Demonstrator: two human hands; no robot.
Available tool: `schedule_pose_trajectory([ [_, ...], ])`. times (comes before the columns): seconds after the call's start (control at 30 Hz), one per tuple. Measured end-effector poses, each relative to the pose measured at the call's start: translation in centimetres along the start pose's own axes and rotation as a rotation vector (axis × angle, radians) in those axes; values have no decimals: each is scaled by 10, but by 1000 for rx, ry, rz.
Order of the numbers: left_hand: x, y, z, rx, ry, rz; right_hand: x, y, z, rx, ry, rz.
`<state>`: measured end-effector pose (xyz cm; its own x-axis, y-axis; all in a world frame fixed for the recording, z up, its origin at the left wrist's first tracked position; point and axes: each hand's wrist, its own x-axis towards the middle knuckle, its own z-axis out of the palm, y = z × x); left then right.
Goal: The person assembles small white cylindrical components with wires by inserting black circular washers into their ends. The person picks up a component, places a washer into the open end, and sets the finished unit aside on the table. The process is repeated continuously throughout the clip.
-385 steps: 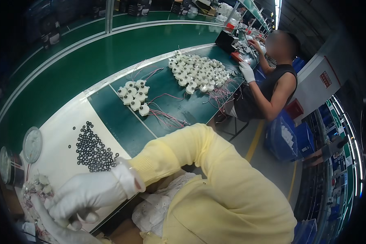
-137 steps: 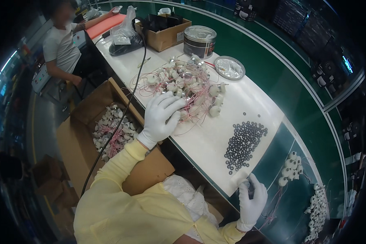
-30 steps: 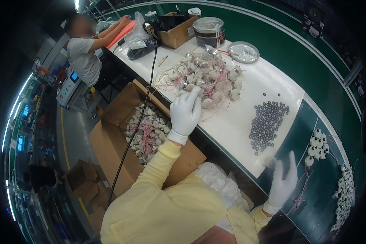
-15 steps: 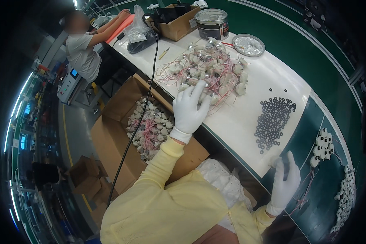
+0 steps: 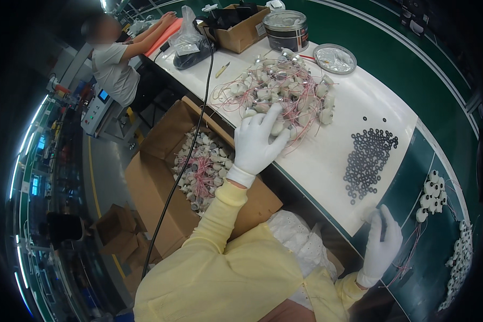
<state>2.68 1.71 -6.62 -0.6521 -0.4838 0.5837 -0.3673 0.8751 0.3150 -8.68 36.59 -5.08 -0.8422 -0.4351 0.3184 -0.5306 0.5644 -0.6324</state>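
My left hand [image 5: 256, 143], in a white glove, reaches the near edge of a tangled pile of small round white motors [image 5: 292, 88] with pink wires. Its index finger and thumb are spread around one pale motor at that edge; no firm grip shows. Low over the corner of the white sheet, my right hand [image 5: 382, 244], also gloved, has its thumb and fingers apart. Its thumb side is blurred, and I make out nothing held. Beyond it lie many small dark ring washers [image 5: 369, 163] spread on the sheet.
An open carton [image 5: 155, 180] of more motors stands by the table, a black cable [image 5: 184, 166] crossing it. Motors with black rings [image 5: 433, 197] lie at the right. A tin [image 5: 286, 32], its lid [image 5: 335, 59] and a cutter [image 5: 222, 70] lie farther back. A person [image 5: 112, 64] works at far left.
The whole view has shifted slightly. My left hand stays at the pile's near edge, and my right hand keeps its place by the sheet corner with little change.
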Motion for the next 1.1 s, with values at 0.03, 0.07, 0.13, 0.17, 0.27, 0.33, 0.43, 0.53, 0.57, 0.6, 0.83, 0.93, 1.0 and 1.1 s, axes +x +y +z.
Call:
schedule_pose_trajectory([
  [0.03, -1, -1, 0, -2, -3, -9, 0, -1, 1, -1, 7, -11],
  [0.07, -1, -1, 0, -5, -4, -16, 0, -1, 1, -2, 16, -23],
  [0.13, -3, -1, 1, -11, -7, -21, 0, -4, -1, -24, 19, -46],
  [0.17, -2, -2, 1, -12, -8, -16, 0, -5, -1, -32, 22, -57],
  [0.27, -1, -4, 1, 1, 1, 23, 1, 0, 0, -47, 33, -83],
  [0.33, 0, -5, -1, 13, -8, 28, 0, -2, -1, -48, 12, -72],
  [0.43, 0, -4, -2, 17, -34, 5, 1, 1, 0, -40, 16, -85],
  [0.53, 0, -5, 0, 19, -36, 18, 0, -2, -2, -55, 13, -77],
  [0.57, -1, -5, 1, 22, -23, 26, 1, -2, -2, -65, 6, -76],
  [0.6, -1, -5, 2, 26, -10, 35, 1, -1, -1, -58, 8, -84],
  [0.83, -1, -3, 0, 8, -51, 2, 0, 0, -1, -38, 11, -94],
  [0.93, -2, -4, -1, 4, -52, 10, -1, 3, 0, -36, 23, -116],
  [1.0, -4, -8, 5, 0, -1, 57, 0, 2, 0, -34, 21, -112],
  [1.1, -3, -6, -1, -4, -51, 52, 0, 0, -2, -30, 5, -79],
])
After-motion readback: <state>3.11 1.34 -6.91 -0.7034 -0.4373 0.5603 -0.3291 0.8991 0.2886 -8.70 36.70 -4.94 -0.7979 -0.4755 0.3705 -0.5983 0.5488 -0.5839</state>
